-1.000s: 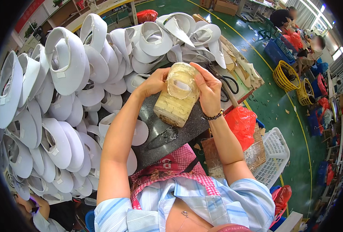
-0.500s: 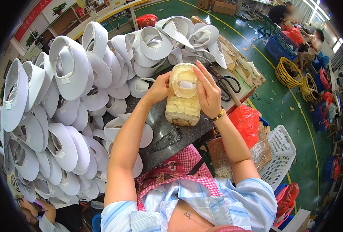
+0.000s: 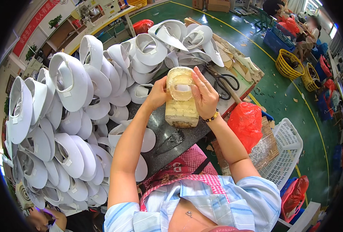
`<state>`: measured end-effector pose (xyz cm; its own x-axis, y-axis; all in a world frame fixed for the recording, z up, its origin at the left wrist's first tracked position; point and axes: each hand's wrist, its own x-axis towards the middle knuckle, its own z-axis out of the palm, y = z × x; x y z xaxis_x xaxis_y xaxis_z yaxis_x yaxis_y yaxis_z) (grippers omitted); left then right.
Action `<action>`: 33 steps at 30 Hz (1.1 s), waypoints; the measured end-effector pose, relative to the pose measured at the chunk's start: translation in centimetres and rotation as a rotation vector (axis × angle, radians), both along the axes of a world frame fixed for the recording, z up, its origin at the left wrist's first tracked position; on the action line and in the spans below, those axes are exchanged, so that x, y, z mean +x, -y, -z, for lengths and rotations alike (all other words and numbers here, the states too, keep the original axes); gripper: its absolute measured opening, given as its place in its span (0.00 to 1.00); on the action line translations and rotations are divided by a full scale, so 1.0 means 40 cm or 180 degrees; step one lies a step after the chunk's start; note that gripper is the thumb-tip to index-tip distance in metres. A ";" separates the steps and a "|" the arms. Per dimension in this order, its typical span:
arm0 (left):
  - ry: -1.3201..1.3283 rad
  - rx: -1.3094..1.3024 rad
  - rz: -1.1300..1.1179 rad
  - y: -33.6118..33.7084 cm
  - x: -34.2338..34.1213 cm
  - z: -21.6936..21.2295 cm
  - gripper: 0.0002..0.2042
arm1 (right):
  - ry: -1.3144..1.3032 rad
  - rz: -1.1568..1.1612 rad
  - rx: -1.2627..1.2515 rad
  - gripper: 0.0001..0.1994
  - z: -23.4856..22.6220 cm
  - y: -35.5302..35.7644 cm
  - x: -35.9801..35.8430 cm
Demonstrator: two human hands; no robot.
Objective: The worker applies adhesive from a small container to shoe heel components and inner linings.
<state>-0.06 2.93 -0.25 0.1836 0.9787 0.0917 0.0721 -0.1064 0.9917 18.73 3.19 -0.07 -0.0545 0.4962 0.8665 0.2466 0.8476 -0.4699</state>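
Observation:
A yellowed, translucent plastic container [image 3: 182, 110], crusted with what looks like dried glue, stands on the dark stone tabletop [image 3: 161, 143] in front of me. Its upper part has a round opening with something white inside. My left hand [image 3: 156, 94] grips its left side, the fingers partly hidden behind it. On the right side my right hand [image 3: 205, 94] lies against it, fingers stretched along the wall and thumb near the opening. Black-handled scissors [image 3: 226, 85] rest just right of that hand. Many white visor-shaped pieces [image 3: 151, 46] with small tags are piled left of and beyond the container.
A red plastic bag [image 3: 245, 125] hangs by the table's right side, above cardboard and a white plastic basket [image 3: 281, 150]. Cut scraps [image 3: 233, 58] lie at the far right table edge. Yellow baskets [image 3: 289, 63] stand on the green floor, near seated people at the far right.
My hands and the container stay together in nearly the same place. The view has shifted slightly, and my right fingers have tilted a little along the container's side.

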 end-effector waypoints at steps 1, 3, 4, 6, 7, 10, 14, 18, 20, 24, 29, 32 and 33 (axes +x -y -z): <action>-0.0003 0.0012 0.0022 0.000 0.001 0.003 0.25 | -0.0023 0.0017 -0.0065 0.15 -0.001 0.006 0.001; 0.0020 0.0064 0.0082 0.001 -0.003 0.003 0.25 | -0.0049 0.0034 -0.0103 0.15 0.000 0.017 0.005; 0.0013 0.0088 0.0084 0.000 -0.006 0.009 0.25 | -0.0073 0.0029 -0.0155 0.14 0.001 0.023 0.006; -0.0206 0.0048 0.0056 -0.003 -0.007 0.016 0.28 | -0.0086 0.0101 -0.0099 0.13 0.009 0.039 0.014; -0.0208 0.0068 0.0059 -0.004 -0.007 0.014 0.28 | 0.0006 0.0174 -0.0057 0.13 0.016 0.051 0.020; -0.0083 0.0134 0.0078 0.000 -0.006 0.014 0.25 | 0.0068 0.0165 -0.0142 0.13 -0.005 0.069 0.034; 0.0128 0.0099 0.0078 0.004 0.006 0.018 0.25 | -0.0374 0.0493 -0.0227 0.11 -0.071 -0.006 0.028; -0.0004 0.0241 -0.0100 0.004 0.012 0.018 0.24 | -0.0285 -0.1532 -0.2988 0.17 -0.062 -0.089 0.036; -0.0028 0.0199 -0.0100 -0.002 0.009 0.016 0.24 | -0.1019 -0.2460 -0.3020 0.17 -0.067 -0.082 0.039; -0.0045 0.0197 -0.0065 0.000 0.006 0.018 0.24 | -0.1570 -0.3095 -0.3026 0.17 -0.055 -0.068 0.045; -0.0001 0.0268 -0.0046 0.015 0.024 0.013 0.24 | -0.1641 -0.3048 -0.2840 0.16 -0.032 -0.042 0.066; -0.0087 0.0244 -0.0085 0.017 0.023 0.007 0.24 | -0.1544 -0.3413 -0.3308 0.16 -0.062 -0.063 0.088; -0.0047 0.0258 -0.0101 0.020 0.023 0.012 0.24 | -0.1407 -0.2949 -0.3193 0.15 -0.051 -0.060 0.076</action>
